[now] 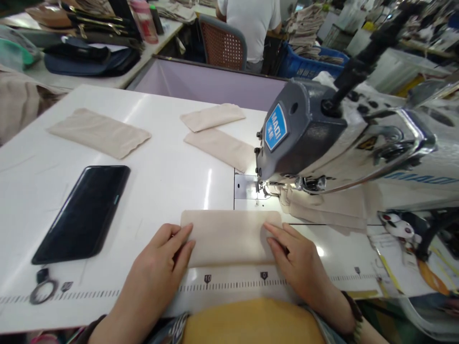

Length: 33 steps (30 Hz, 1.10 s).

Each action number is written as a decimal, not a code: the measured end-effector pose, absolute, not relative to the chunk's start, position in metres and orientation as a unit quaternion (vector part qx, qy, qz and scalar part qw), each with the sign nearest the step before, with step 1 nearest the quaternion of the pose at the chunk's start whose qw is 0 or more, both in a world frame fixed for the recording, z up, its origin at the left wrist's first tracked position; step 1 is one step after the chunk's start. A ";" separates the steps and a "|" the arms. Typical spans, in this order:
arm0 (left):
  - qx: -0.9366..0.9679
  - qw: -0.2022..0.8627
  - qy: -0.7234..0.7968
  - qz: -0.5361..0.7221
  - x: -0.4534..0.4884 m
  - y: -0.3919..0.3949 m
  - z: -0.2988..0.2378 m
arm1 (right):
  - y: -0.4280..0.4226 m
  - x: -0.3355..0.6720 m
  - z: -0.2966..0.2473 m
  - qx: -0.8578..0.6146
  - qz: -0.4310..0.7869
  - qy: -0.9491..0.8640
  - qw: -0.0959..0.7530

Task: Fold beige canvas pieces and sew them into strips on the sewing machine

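A folded beige fabric piece (231, 239) lies on the white table just in front of the sewing machine (304, 129). My left hand (158, 263) grips its left end between thumb and fingers. At the opposite end, my right hand (299, 260) has thumb and fingertips closed on the right edge. The fabric's long far edge sits a little nearer to me than the metal needle plate (245, 186), apart from the presser foot. A printed ruler scale (236, 285) runs along the table between the cloth and my body.
Similar fabric pieces lie at the far left (100, 133) and behind the needle, where two pieces (222, 148) overlap. More layered fabric (326, 208) rests under the machine arm. A black phone (84, 215) with a ring strap (43, 290) lies left. Beyond, a person (251, 28) sits near a blue crate (297, 62).
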<state>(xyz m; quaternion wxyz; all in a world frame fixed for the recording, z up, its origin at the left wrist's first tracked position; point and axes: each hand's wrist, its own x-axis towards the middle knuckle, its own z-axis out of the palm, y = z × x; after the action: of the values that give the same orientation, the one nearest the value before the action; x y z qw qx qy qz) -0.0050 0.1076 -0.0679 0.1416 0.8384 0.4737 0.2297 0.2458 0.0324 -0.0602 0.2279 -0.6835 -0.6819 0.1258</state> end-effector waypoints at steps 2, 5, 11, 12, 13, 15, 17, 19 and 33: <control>0.841 0.135 0.472 0.228 -0.005 0.108 -0.068 | 0.033 0.246 -0.059 -0.682 0.132 -0.682 0.231; 0.844 0.131 0.470 0.225 -0.006 0.109 -0.069 | 0.033 0.245 -0.058 -0.681 0.133 -0.681 0.234; 0.850 0.116 0.464 0.222 -0.007 0.109 -0.070 | 0.034 0.245 -0.058 -0.683 0.133 -0.677 0.240; 0.852 0.113 0.463 0.218 -0.007 0.109 -0.070 | 0.033 0.245 -0.058 -0.683 0.135 -0.676 0.240; 0.854 0.110 0.462 0.214 -0.007 0.109 -0.071 | 0.033 0.245 -0.059 -0.683 0.138 -0.676 0.241; 0.856 0.106 0.461 0.209 -0.007 0.109 -0.071 | 0.033 0.246 -0.059 -0.682 0.143 -0.675 0.243; 0.857 0.106 0.460 0.208 -0.007 0.109 -0.070 | 0.033 0.245 -0.059 -0.683 0.145 -0.675 0.240; 0.858 0.105 0.458 0.209 -0.007 0.110 -0.070 | 0.035 0.244 -0.057 -0.687 0.145 -0.674 0.231; 0.891 0.034 0.413 0.184 -0.006 0.114 -0.070 | 0.039 0.255 -0.049 -0.757 0.030 -0.651 0.051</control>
<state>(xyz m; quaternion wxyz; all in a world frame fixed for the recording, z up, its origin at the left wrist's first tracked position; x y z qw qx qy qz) -0.0061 0.1136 -0.0704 0.0336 0.8911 0.4135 0.1842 0.2546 0.0388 -0.0490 0.0510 -0.7566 -0.6512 0.0302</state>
